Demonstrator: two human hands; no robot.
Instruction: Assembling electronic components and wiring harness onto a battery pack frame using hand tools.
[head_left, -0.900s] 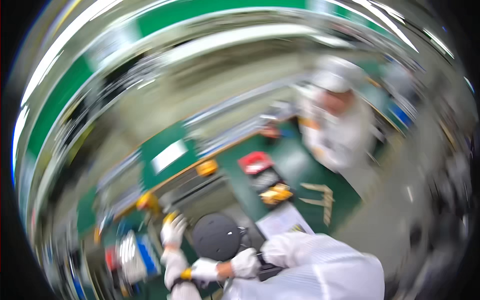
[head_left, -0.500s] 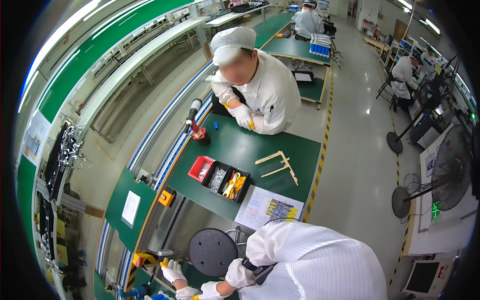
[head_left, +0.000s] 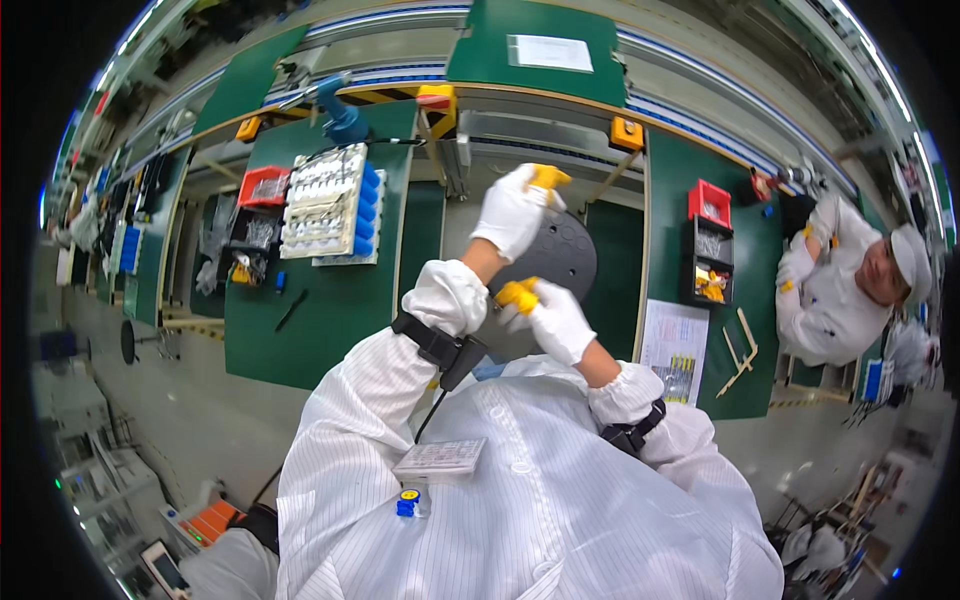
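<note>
Both my hands wear white gloves with yellow fingertips and hover over a round black stool seat [head_left: 562, 255] between two green tables. My left hand [head_left: 512, 212] is the farther one, its fingers loosely bent and pointing right; nothing shows in it. Nearer my chest, my right hand [head_left: 553, 322] points left, its fingers slightly curled and apart, also with nothing visible in it. Neither hand touches a table.
On the left table [head_left: 330, 335] are a white rack with blue parts [head_left: 330, 205], a blue power tool [head_left: 343, 118] and a red bin [head_left: 264, 187]. The right table holds parts bins [head_left: 708, 245], a printed sheet [head_left: 672, 345] and a wooden frame [head_left: 742, 350]. A co-worker [head_left: 850, 280] leans there.
My view has swung left, so the co-worker's table moves from the middle to the right and the left table comes in. Both my hands now show near the centre, raised over the stool.
</note>
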